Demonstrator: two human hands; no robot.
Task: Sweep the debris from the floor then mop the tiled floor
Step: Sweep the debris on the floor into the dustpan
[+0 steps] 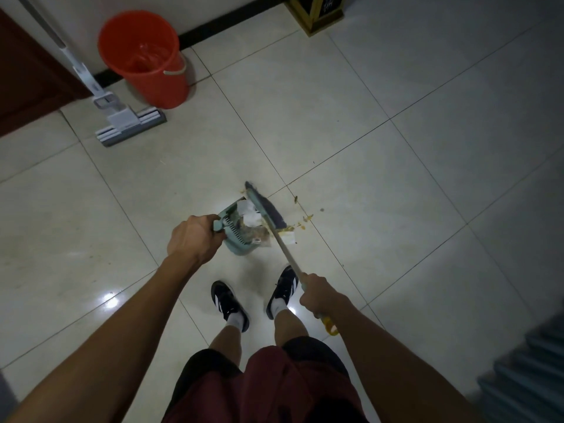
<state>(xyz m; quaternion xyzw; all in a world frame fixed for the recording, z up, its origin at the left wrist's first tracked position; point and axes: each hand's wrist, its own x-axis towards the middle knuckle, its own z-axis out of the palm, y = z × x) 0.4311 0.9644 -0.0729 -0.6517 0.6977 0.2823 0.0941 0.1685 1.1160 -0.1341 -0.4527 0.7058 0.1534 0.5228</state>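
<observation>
Your left hand is gripping the handle of the teal dustpan, fingers curled round it, holding the pan tilted on the tiled floor just ahead of your shoes. Your right hand is closing round the wooden handle of the broom, whose dark bristles are lying against the pan's open mouth, between your two hands and slightly beyond them. White paper scraps and brownish litter are sitting inside the pan. Yellowish debris is lying scattered on the tiles just past the bristles, ahead of your right hand. Well beyond your left hand, an orange bucket is standing by the wall, with a flat sponge mop resting just beside it.
</observation>
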